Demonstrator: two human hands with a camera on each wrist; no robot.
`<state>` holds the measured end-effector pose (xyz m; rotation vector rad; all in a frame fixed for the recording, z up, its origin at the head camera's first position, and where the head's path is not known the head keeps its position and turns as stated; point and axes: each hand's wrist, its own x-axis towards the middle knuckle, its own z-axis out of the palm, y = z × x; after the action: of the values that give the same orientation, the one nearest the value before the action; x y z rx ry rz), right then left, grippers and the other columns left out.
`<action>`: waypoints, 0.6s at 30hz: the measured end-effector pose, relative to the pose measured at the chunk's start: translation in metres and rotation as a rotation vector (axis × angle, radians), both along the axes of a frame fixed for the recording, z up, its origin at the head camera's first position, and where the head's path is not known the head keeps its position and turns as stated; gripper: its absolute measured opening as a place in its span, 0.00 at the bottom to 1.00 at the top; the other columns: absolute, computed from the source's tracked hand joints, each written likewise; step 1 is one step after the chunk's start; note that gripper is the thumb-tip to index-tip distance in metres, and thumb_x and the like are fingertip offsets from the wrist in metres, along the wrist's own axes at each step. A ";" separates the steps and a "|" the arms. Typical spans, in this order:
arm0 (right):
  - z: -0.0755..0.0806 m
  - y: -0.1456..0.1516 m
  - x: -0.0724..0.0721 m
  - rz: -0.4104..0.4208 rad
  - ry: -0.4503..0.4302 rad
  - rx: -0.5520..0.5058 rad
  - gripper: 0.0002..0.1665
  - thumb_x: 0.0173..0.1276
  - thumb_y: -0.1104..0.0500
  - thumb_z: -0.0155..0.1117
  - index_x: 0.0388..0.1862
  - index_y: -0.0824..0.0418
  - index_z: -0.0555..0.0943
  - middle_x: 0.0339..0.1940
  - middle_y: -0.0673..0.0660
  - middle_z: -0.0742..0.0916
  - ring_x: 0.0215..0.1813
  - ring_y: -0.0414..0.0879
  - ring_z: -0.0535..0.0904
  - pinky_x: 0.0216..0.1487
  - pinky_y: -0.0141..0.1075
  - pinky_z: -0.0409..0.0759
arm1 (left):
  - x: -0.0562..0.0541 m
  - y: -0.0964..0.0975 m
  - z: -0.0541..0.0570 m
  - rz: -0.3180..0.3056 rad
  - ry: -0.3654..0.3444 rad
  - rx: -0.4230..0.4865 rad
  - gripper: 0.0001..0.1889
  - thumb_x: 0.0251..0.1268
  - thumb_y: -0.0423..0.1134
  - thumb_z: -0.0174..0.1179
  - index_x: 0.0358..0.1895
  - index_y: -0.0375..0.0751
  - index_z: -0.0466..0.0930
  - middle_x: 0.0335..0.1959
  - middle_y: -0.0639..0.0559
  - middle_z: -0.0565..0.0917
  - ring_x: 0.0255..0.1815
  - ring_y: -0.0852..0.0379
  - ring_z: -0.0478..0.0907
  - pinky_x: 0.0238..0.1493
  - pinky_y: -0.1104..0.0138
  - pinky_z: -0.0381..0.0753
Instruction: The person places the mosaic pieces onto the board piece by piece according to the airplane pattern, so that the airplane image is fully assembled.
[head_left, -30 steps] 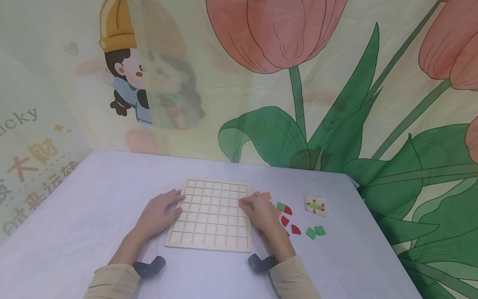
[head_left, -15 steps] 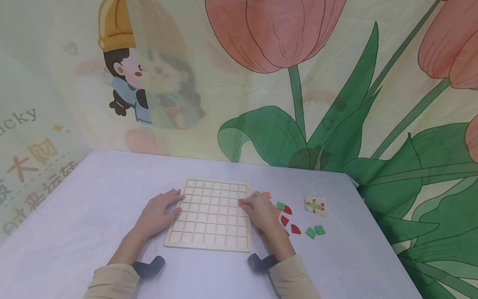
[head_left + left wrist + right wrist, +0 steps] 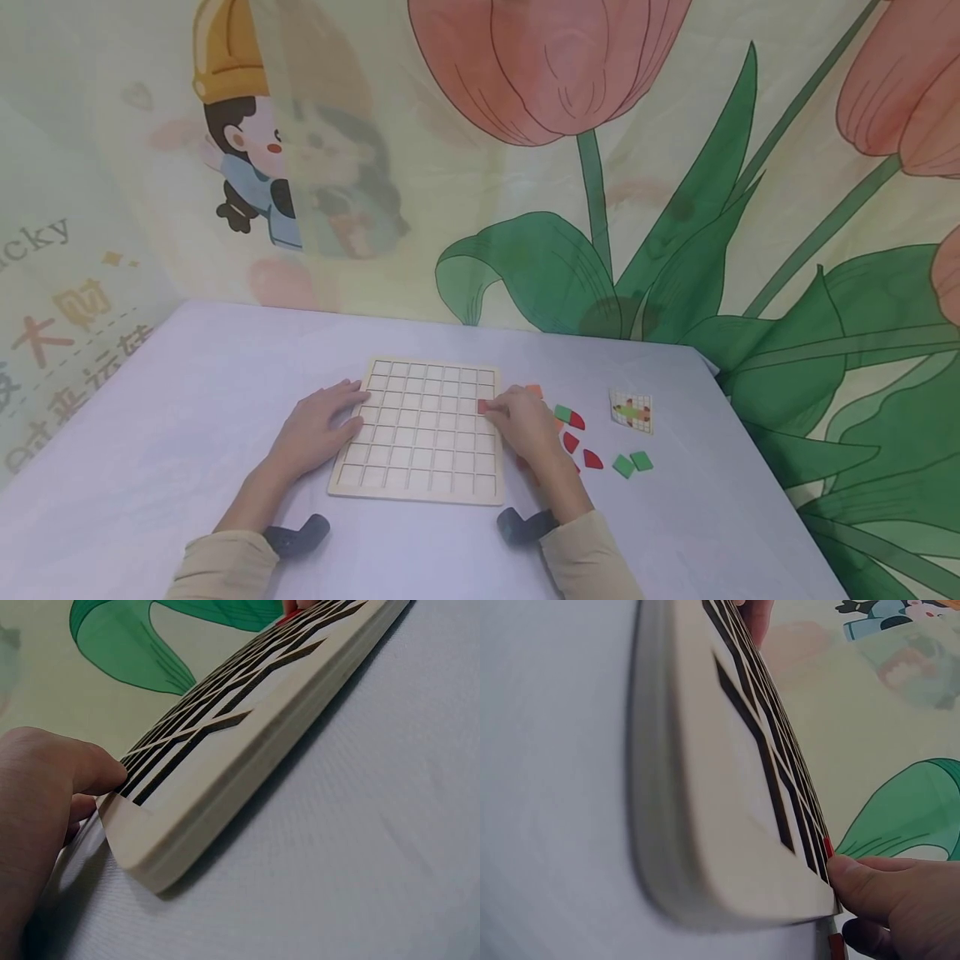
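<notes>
A square wooden grid board (image 3: 414,435) lies on the white table. My left hand (image 3: 318,423) rests at its left edge, thumb and fingers spread along the rim; in the left wrist view the thumb (image 3: 101,769) touches the corner area of the board. On the far side, my right hand (image 3: 523,423) pinches a small red tile (image 3: 483,407) at a cell in the rightmost column. The right wrist view shows this red tile (image 3: 828,846) at the fingertips, its lower part hidden by them.
Right of the board lie loose red quarter-round pieces (image 3: 592,459), green squares (image 3: 641,461) and an orange square (image 3: 534,391), some partly hidden by the right hand. A small pattern card (image 3: 632,412) lies beyond them. A printed curtain (image 3: 360,167) hangs behind the table.
Both hands stay where they are on the board and the red tile. Only the head view shifts very slightly.
</notes>
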<state>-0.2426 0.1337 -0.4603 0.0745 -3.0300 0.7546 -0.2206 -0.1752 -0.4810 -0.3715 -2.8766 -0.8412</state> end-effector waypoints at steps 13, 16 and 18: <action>0.007 -0.001 0.002 -0.014 -0.033 -0.008 0.17 0.58 0.51 0.71 0.46 0.55 0.86 0.29 0.48 0.80 0.29 0.42 0.74 0.21 0.28 0.74 | 0.004 0.000 0.008 -0.011 0.028 0.006 0.22 0.64 0.43 0.56 0.60 0.41 0.75 0.67 0.42 0.72 0.70 0.39 0.63 0.67 0.38 0.58; 0.006 -0.001 0.002 -0.021 -0.039 -0.009 0.18 0.58 0.50 0.71 0.46 0.55 0.87 0.28 0.48 0.79 0.29 0.42 0.74 0.21 0.28 0.74 | 0.004 0.000 0.009 -0.013 0.029 0.012 0.22 0.64 0.42 0.56 0.60 0.41 0.75 0.66 0.42 0.72 0.70 0.39 0.64 0.67 0.38 0.58; 0.007 0.000 0.001 -0.023 -0.039 -0.012 0.18 0.58 0.50 0.71 0.46 0.55 0.87 0.28 0.48 0.79 0.29 0.42 0.74 0.21 0.28 0.74 | 0.004 0.001 0.010 -0.014 0.028 0.014 0.22 0.64 0.42 0.56 0.60 0.40 0.75 0.66 0.41 0.72 0.70 0.39 0.64 0.68 0.39 0.58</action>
<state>-0.2412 0.1333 -0.4538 0.0255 -3.0577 0.7813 -0.2162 -0.1745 -0.4710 -0.3986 -2.8443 -0.8513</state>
